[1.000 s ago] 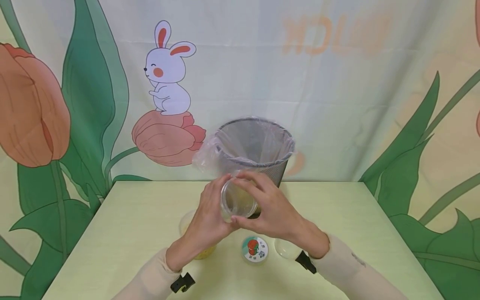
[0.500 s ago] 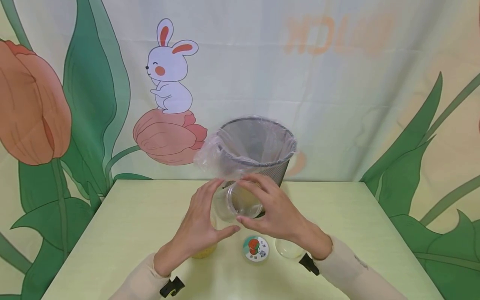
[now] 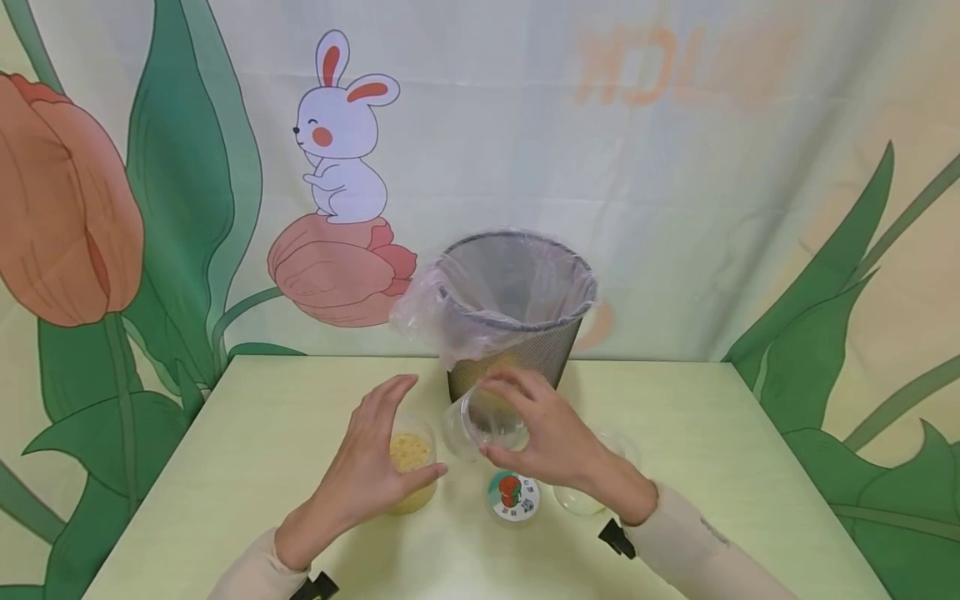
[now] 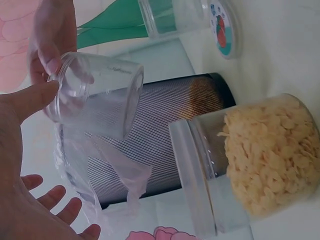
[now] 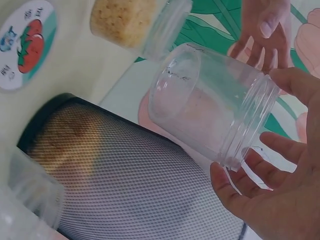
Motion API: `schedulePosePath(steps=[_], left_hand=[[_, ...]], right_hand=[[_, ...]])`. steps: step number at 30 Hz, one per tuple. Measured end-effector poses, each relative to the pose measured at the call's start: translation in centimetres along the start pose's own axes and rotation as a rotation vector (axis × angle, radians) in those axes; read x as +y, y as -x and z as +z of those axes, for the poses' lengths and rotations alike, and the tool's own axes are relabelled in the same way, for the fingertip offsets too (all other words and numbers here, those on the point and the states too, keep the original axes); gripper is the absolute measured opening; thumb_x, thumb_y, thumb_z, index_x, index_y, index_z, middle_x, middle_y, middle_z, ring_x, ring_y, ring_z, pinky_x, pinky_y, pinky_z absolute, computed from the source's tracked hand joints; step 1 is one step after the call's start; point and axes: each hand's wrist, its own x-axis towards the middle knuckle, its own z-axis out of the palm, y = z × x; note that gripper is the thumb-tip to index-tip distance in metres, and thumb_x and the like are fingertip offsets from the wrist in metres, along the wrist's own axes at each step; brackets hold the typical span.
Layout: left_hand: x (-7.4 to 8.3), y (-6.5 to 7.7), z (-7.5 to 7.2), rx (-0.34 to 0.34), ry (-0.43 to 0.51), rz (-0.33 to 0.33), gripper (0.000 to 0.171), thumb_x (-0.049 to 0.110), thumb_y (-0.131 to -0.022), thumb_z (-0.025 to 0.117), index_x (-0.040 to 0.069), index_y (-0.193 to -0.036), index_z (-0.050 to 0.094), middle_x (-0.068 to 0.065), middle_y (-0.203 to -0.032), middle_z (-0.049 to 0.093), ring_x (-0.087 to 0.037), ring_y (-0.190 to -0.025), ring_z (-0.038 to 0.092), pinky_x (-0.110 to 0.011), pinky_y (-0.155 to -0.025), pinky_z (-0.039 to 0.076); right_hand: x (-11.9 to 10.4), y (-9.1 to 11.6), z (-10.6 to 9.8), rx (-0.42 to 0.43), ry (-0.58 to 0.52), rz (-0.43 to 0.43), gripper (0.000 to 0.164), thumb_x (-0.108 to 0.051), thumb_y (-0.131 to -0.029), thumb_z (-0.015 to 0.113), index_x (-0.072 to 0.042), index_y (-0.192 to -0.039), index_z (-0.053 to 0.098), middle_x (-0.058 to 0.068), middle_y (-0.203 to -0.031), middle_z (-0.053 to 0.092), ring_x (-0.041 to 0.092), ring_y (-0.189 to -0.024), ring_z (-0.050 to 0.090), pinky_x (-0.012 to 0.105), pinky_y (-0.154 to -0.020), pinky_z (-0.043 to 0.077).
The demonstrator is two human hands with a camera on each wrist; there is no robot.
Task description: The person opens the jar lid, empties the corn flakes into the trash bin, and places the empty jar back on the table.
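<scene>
My right hand (image 3: 551,429) grips an empty clear jar (image 3: 461,425) by its threaded mouth, thumb and fingers round the rim. The jar is tilted in the air in front of the bin, and its smooth base points away from the palm in the right wrist view. My left hand (image 3: 360,467) has its fingers spread and thumb out, holding nothing. Beside it stands a clear jar of pale yellow flakes (image 4: 272,155), partly behind the hand in the head view. A round lid with a tomato picture (image 3: 513,497) lies on the table between the hands.
A black mesh bin (image 3: 536,354) with a thin plastic bag (image 3: 427,312) over its rim stands at the table's back edge, something yellowish low inside. Another clear container (image 3: 577,497) sits beneath my right wrist. A printed cloth (image 3: 675,208) hangs behind the table (image 3: 247,467).
My left hand has let go of the empty jar and moved left and down towards the flake jar. The right hand has kept the empty jar and lowered it slightly.
</scene>
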Motion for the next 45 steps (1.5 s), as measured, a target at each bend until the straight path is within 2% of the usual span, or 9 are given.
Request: schedulePosePath(steps=[12, 21, 25, 31, 36, 45], left_hand=[[-2.0, 1.6, -0.4, 0.02, -0.036, -0.032, 0.106, 0.04, -0.064, 0.089, 0.013, -0.151, 0.033, -0.009, -0.149, 0.041, -0.03, -0.136, 0.039, -0.053, -0.106, 0.033], [-3.1, 2.5, -0.8, -0.036, -0.046, -0.086, 0.112, 0.037, -0.065, 0.09, 0.013, -0.153, 0.027, -0.009, -0.155, 0.036, -0.031, -0.14, 0.036, -0.055, -0.111, 0.031], [-3.6, 2.9, -0.8, -0.065, -0.031, -0.137, 0.115, 0.037, -0.066, 0.09, 0.016, -0.156, 0.022, -0.009, -0.158, 0.032, -0.033, -0.143, 0.033, -0.057, -0.112, 0.032], [-4.4, 3.5, -0.9, -0.119, 0.022, -0.237, 0.119, 0.041, -0.067, 0.089, 0.024, -0.157, 0.014, -0.007, -0.159, 0.028, -0.035, -0.144, 0.031, -0.061, -0.109, 0.036], [-5.1, 3.9, -0.7, -0.153, 0.051, -0.292, 0.12, 0.042, -0.067, 0.088, 0.026, -0.157, 0.011, -0.007, -0.16, 0.025, -0.036, -0.145, 0.03, -0.062, -0.109, 0.036], [-6.4, 4.7, 0.2, -0.181, 0.11, -0.351, 0.118, 0.046, -0.067, 0.088, 0.02, -0.156, 0.014, -0.015, -0.159, 0.027, -0.044, -0.142, 0.034, -0.066, -0.106, 0.036]], right_hand=[[0.8, 1.5, 2.8, -0.154, -0.025, 0.106, 0.064, -0.036, -0.08, 0.079, -0.019, -0.136, 0.055, 0.002, -0.139, 0.051, 0.022, -0.128, 0.048, 0.043, -0.101, 0.049], [0.7, 1.9, 4.6, -0.206, -0.04, 0.122, 0.067, -0.037, -0.079, 0.079, -0.017, -0.138, 0.054, 0.003, -0.139, 0.051, 0.023, -0.13, 0.048, 0.042, -0.104, 0.047], [0.5, 2.1, 5.2, -0.236, -0.03, 0.124, 0.068, -0.038, -0.08, 0.079, -0.015, -0.139, 0.053, 0.004, -0.14, 0.051, 0.023, -0.13, 0.048, 0.042, -0.105, 0.046], [0.2, 2.2, 5.9, -0.297, -0.037, 0.173, 0.068, -0.041, -0.081, 0.077, -0.018, -0.14, 0.052, 0.002, -0.141, 0.05, 0.022, -0.132, 0.047, 0.043, -0.107, 0.045], [0.4, 2.4, 6.6, -0.307, -0.006, 0.162, 0.068, -0.041, -0.081, 0.077, -0.017, -0.139, 0.053, 0.003, -0.141, 0.052, 0.024, -0.13, 0.048, 0.042, -0.107, 0.045], [0.6, 2.6, 7.3, -0.317, -0.006, 0.175, 0.066, -0.043, -0.082, 0.076, -0.018, -0.139, 0.053, 0.003, -0.141, 0.052, 0.023, -0.13, 0.049, 0.043, -0.106, 0.045]])
